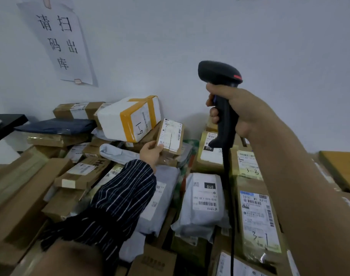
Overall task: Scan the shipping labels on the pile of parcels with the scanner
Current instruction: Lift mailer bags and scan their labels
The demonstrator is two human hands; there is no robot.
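we're gripping the scanner [222,108] in the right hand [235,112], fingers curled round the handle, head raised at 1 o'clock | left hand [150,154] pinching the small box [171,136], centre, label tilted up for reading | pile [206,200] waiting below

Diffuse, cool light is spreading evenly over the wall [269,46]; corners are darkening. Soft shadows are pooling between parcels [206,196]. Wide-angle bending is stretching the edges. The near left forearm [66,259] is blurring.
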